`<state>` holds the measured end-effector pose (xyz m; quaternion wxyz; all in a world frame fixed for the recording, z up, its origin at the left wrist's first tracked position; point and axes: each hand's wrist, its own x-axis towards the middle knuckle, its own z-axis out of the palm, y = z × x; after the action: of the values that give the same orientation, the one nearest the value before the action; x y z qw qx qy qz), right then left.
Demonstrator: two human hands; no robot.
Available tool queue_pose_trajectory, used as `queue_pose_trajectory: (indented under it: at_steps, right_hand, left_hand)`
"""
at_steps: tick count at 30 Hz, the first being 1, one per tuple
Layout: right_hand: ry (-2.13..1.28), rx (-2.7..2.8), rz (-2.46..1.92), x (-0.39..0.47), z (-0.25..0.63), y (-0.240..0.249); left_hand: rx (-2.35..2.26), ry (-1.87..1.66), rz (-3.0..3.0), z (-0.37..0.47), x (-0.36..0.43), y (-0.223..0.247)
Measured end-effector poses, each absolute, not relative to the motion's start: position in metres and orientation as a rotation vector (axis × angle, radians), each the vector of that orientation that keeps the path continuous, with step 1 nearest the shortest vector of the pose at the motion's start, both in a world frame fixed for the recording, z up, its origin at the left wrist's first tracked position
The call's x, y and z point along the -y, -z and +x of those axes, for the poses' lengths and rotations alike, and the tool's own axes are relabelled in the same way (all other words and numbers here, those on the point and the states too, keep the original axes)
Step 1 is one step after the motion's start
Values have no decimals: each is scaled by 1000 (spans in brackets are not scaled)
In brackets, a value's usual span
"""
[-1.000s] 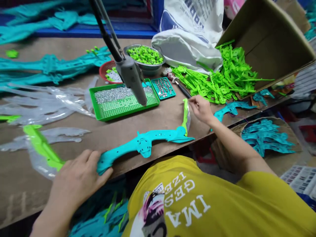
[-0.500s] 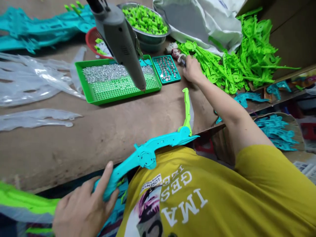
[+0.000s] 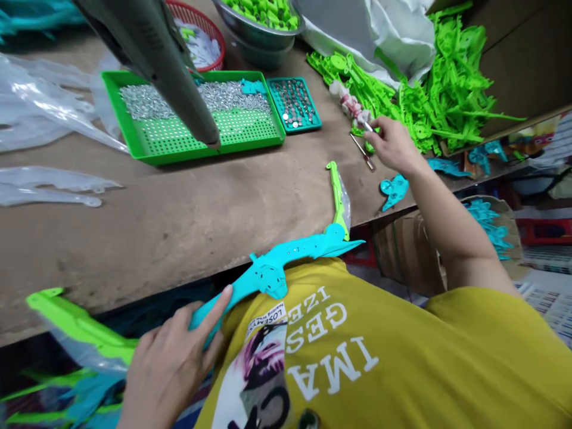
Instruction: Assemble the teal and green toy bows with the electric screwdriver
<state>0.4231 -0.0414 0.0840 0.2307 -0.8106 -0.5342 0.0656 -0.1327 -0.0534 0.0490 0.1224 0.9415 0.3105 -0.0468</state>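
Observation:
My left hand is closed round one end of a turquoise plastic toy bow, which lies tilted across my lap against the table edge. A green limb with a clear grey edge stands up at its far end. Another green limb sticks out to the left of my left hand. My right hand is closed on the metal shaft of a tool with a pink and white cloth-wrapped end. Just below it a thin metal rod lies on the table. A small turquoise part lies near the right edge.
A green tray of small screws and a teal tray of round metal pieces stand on the table. A grey powered driver hangs over the green tray. Green plastic parts are heaped at right, behind them a white sack.
My right hand has drawn back to the right, bringing the cloth-wrapped tool along. The view has shifted, and the left green limb shows more fully. My left hand keeps its grip on the toy bow.

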Motion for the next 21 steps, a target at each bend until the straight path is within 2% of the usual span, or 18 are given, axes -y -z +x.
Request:
queue_pose_trajectory:
  at_steps: [4,10,14,21]
  right_hand:
    - [-354,1439,-2142,124,365,-110]
    - [-272,1603,-2129,214,300,-130]
    - [-169,1672,-2085,242,290,-113]
    - [-231,1656,-2161,238,299,-92]
  left_hand:
    - [-893,138,2779,-131,54,-52]
    - [-862,98,2836,-131,58,-50]
    - [-854,114,2890,-136,60,-45]
    - [-887,303,2923,-136,62,-45]
